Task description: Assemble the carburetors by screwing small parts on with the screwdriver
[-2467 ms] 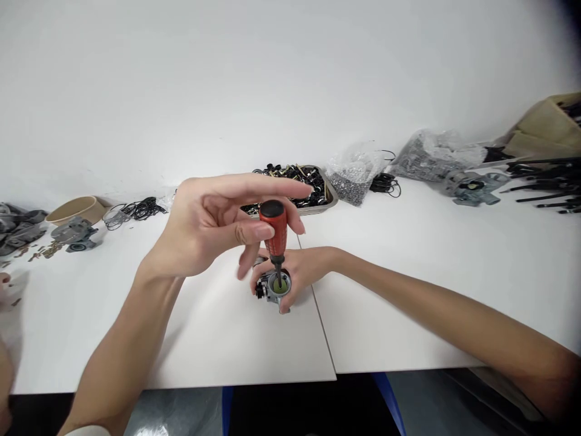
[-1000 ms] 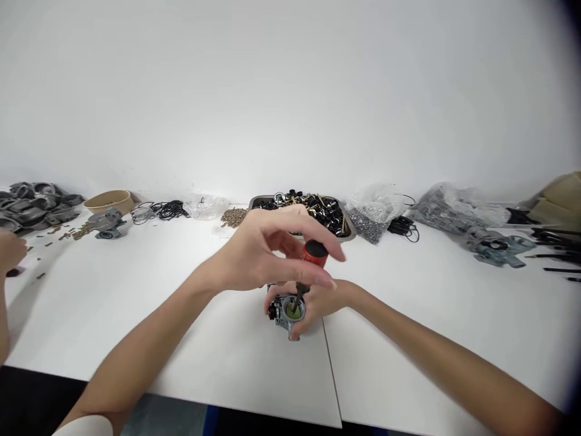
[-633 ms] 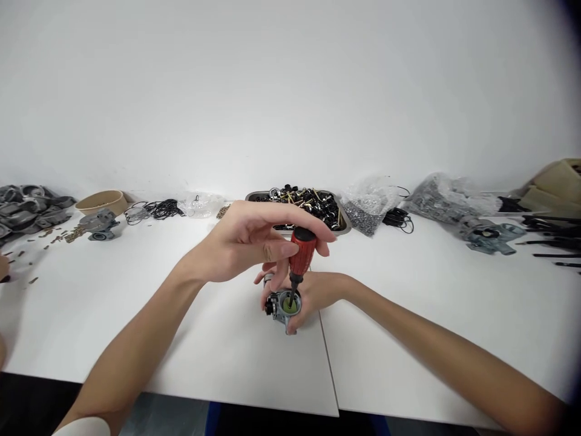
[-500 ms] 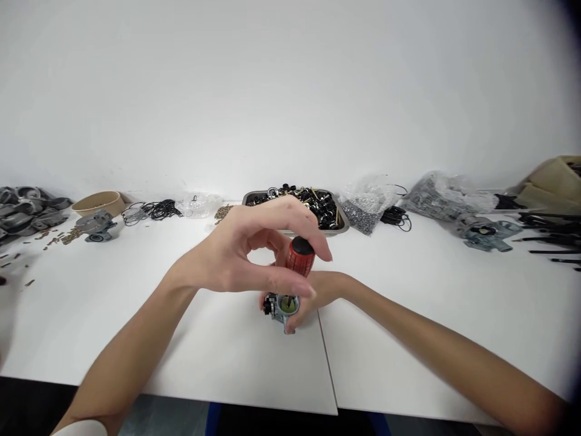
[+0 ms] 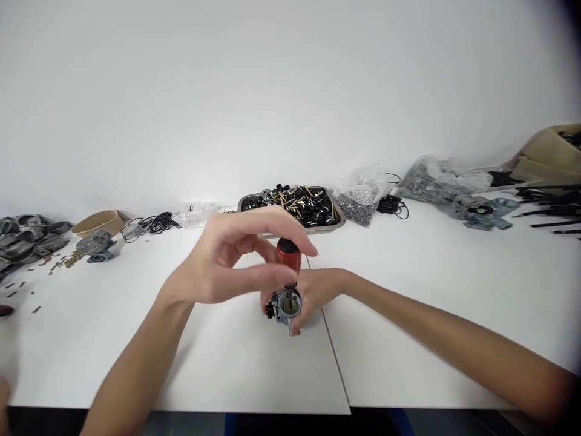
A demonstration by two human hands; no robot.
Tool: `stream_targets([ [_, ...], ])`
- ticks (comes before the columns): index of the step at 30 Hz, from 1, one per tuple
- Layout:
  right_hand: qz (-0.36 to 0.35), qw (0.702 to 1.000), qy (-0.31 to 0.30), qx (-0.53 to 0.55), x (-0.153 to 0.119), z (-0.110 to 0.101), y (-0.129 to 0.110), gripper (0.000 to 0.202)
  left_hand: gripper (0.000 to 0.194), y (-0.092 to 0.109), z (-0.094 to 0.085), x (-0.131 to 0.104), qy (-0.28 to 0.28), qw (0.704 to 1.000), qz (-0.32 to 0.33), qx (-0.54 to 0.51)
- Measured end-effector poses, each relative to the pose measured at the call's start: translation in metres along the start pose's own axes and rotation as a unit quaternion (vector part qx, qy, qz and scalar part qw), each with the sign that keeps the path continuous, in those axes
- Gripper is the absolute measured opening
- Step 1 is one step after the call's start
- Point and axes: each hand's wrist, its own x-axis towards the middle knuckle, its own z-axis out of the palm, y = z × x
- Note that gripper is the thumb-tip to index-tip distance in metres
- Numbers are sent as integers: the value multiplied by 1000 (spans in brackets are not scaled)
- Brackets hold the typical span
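Observation:
My left hand (image 5: 227,260) curves its thumb and fingers around the red and black handle of a screwdriver (image 5: 288,257). The screwdriver stands nearly upright, its shaft reaching down into the round bore of a small metal carburetor (image 5: 289,304). A brass-coloured disc shows inside that bore, and the exact spot the tip touches is hard to make out. From the right, my right hand (image 5: 313,293) grips the carburetor on the white table, thumb on its near side. Most of the right hand's fingers are hidden behind the carburetor and my left hand.
Behind my hands stands a metal tray (image 5: 338,225) of black and brass parts. Plastic bags (image 5: 361,197) and black rings (image 5: 158,222) lie along the wall. Other carburetor bodies rest at left (image 5: 96,244) and right (image 5: 485,212). A beige bowl (image 5: 97,224) stands at left. A seam (image 5: 336,351) divides the table.
The camera view has tilted slightly. My left hand and the screwdriver have shifted a little left, with the thumb closer to the handle's lower end. My right hand still grips the carburetor.

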Motion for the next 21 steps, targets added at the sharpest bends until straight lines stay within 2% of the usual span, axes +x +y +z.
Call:
stream_targets([
  [4, 2, 1000, 3, 6, -1, 0, -2, 52, 24, -8, 6, 2, 78, 997, 22, -5],
  [5, -2, 1000, 4, 6, -1, 0, -2, 53, 27, -9, 7, 1, 79, 997, 19, -16],
  [7, -10, 1000, 5, 5, 0, 0, 0, 53, 32, -9, 6, -1, 42, 998, -6, -46],
  [10, -7, 1000, 5, 1, 1, 1, 1, 50, 28, -7, 5, -3, -7, 996, -34, -85],
  [14, 5, 1000, 6, 0, 0, 0, -3, 49, 22, -7, 3, 0, 1, 997, -18, -69],
  [18, 36, 999, -1, 0, -2, -1, -5, 53, 20, -9, 3, 2, 48, 999, 13, -20],
  [21, 34, 999, 2, -10, -2, 0, -4, 54, 26, -7, 3, 0, 42, 999, -13, -25],
])
